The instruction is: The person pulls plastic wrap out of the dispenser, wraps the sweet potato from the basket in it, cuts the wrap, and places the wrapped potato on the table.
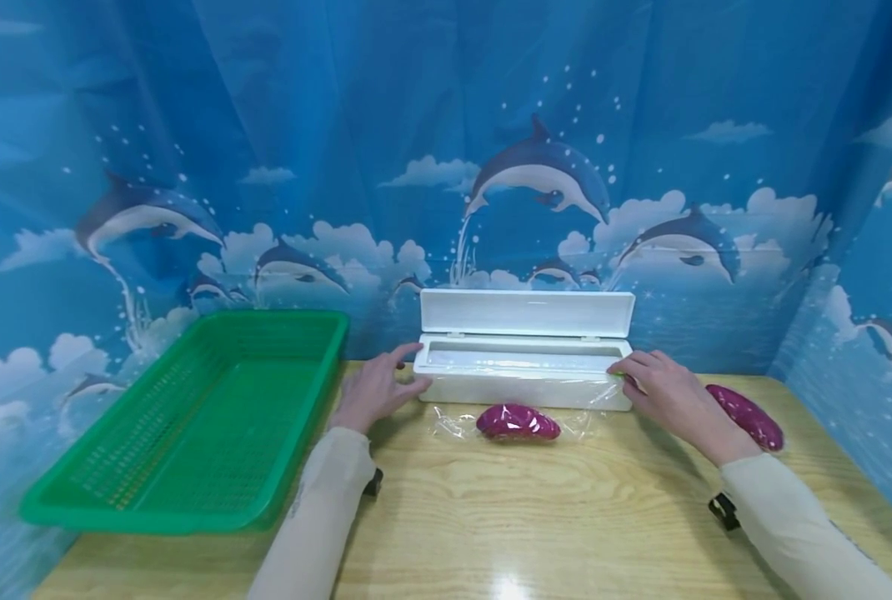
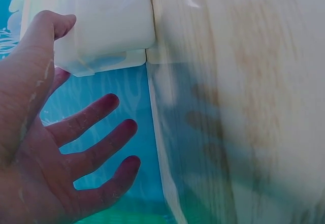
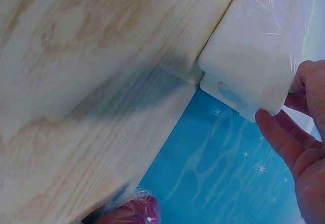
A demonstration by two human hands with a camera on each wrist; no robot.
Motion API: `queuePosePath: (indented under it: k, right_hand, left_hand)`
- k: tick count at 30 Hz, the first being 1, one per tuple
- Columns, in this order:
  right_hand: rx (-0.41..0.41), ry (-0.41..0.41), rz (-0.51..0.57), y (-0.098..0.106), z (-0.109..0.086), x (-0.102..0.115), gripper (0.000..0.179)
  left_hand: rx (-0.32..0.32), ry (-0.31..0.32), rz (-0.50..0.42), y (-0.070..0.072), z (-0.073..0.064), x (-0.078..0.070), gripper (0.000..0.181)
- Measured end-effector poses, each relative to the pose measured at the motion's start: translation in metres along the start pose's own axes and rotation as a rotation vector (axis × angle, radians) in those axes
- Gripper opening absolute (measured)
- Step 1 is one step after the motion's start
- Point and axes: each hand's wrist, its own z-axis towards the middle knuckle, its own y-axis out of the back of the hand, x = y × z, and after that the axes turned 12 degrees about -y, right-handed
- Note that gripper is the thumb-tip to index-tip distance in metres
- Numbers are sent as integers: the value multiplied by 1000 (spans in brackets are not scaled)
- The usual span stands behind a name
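Note:
A white cling film dispenser (image 1: 521, 392) stands at the table's back edge, lid (image 1: 527, 313) raised. Clear film hangs down its front to a purple sweet potato (image 1: 517, 422) lying before it, partly covered by the film. My left hand (image 1: 371, 392) touches the dispenser's left end with thumb and forefinger, its other fingers (image 2: 94, 115) spread in the left wrist view. At the opposite end, my right hand (image 1: 663, 396) pinches a small green slider (image 1: 617, 374) on the top front edge. The fingers mostly hide that slider in the right wrist view.
A large green plastic basket (image 1: 266, 500) occupies the left of the table. Another purple sweet potato (image 1: 749, 419), wrapped in film, lies beyond my right hand. A blue dolphin-print curtain (image 1: 386, 108) hangs right behind the dispenser and along the right side.

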Motion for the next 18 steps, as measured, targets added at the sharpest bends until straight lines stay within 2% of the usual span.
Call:
queuePosePath:
  k: [7,18]
  right_hand:
    - [-23,23,23,-4,1,-4,24]
    - [-186,104,79,-13,-3,-9,29]
  left_hand:
    - [4,10,2,0,0,1,71]
    - [-1,9,9,-1,1,0,71]
